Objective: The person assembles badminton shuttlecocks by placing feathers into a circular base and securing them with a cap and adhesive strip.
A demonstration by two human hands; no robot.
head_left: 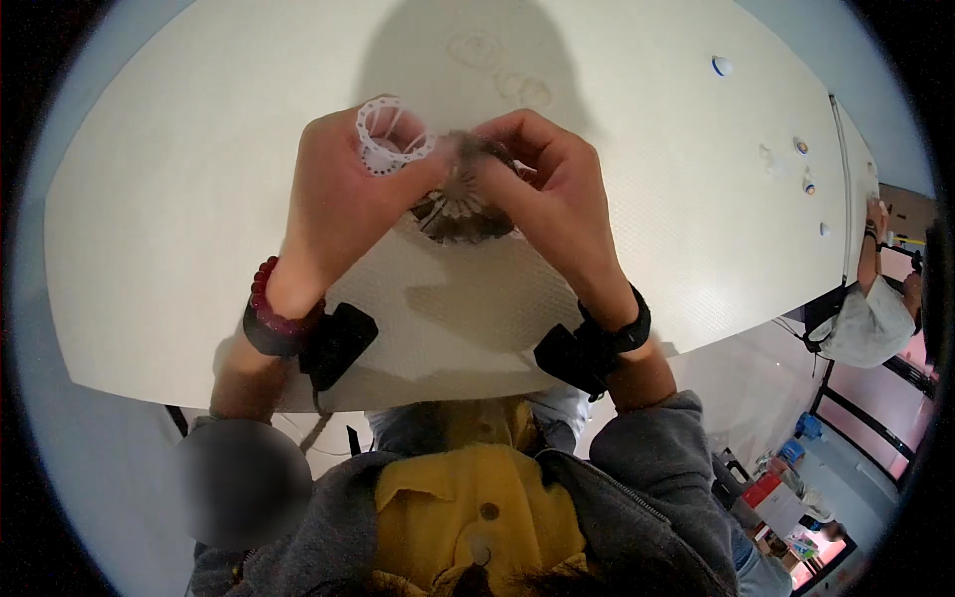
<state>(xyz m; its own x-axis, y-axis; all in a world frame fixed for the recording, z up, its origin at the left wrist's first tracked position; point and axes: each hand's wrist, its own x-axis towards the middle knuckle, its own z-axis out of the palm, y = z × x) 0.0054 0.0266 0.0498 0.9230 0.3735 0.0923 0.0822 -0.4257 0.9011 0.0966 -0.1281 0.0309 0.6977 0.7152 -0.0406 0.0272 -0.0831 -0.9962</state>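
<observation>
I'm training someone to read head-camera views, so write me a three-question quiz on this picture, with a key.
1. Multiple choice: where is the dark pleated piece?
A) on the floor
B) between the left hand and the right hand
C) in the lap

2. True or false: the red bead bracelet is on the right wrist.

3. Short answer: which hand holds the white perforated piece?

Key: 1. B; 2. False, left wrist; 3. The left hand.
</observation>
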